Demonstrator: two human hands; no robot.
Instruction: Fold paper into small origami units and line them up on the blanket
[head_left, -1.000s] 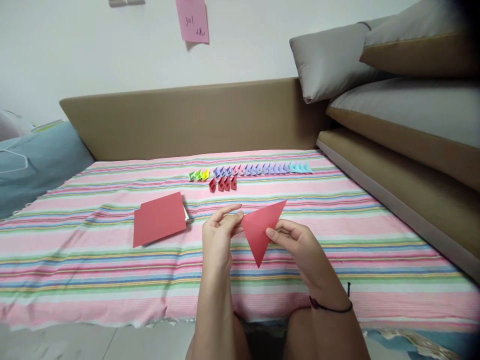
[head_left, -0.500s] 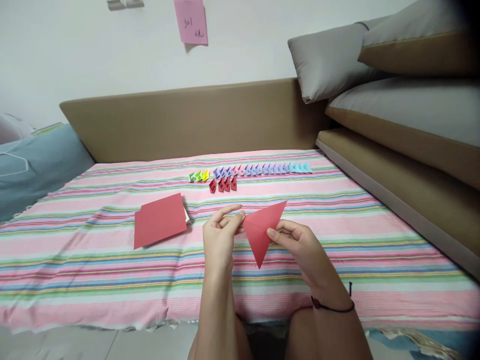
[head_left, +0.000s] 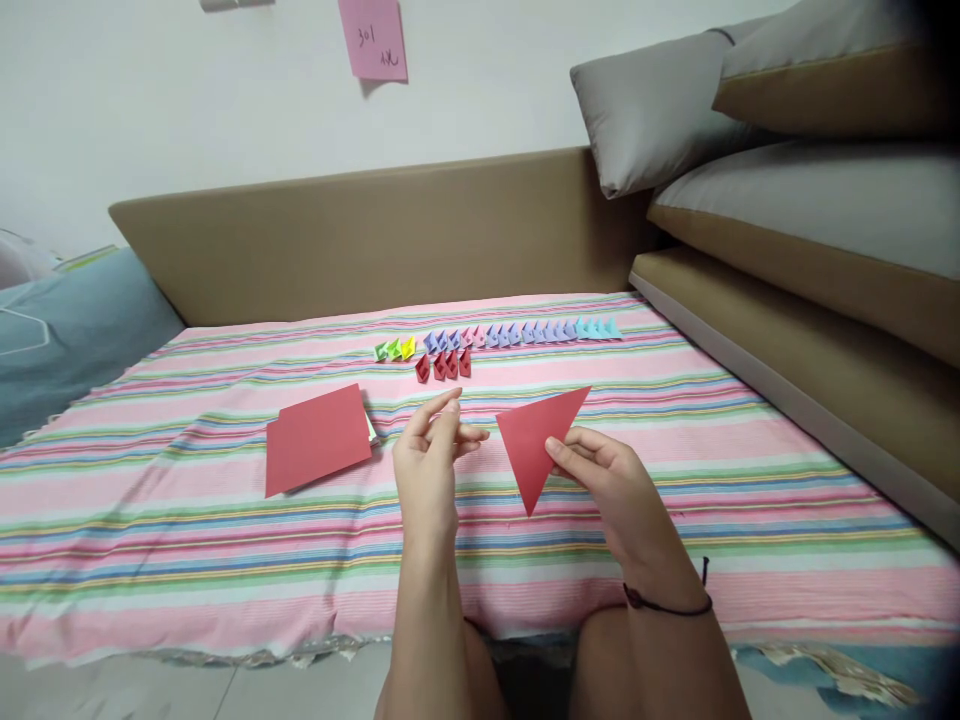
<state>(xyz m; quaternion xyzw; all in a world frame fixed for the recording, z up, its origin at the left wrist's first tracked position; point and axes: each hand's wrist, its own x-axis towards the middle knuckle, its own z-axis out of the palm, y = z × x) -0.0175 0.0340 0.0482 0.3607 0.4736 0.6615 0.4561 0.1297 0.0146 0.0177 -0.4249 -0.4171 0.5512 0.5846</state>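
Observation:
A red sheet of paper folded into a triangle [head_left: 534, 435] is held up above the striped cloth. My right hand [head_left: 596, 465] pinches its right edge between thumb and fingers. Just left of the paper, my left hand [head_left: 431, 455] is apart from it, fingers loosely spread with nothing in them. Farther left lies a stack of red paper sheets [head_left: 321, 440], with a pale sheet peeking out at its right side. Beyond my hands stand several small dark red folded paper pieces [head_left: 451, 365].
Behind the red pieces runs a row of small folded papers [head_left: 525, 333] in purple, pink and light blue, with green and yellow ones [head_left: 395, 349] at its left. Grey and brown cushions [head_left: 802, 200] are piled at the right. A brown backrest [head_left: 375, 240] stands at the back.
My left hand has let go of the folded paper's left corner and moved slightly left. My right hand has shifted the paper a little to the right and up.

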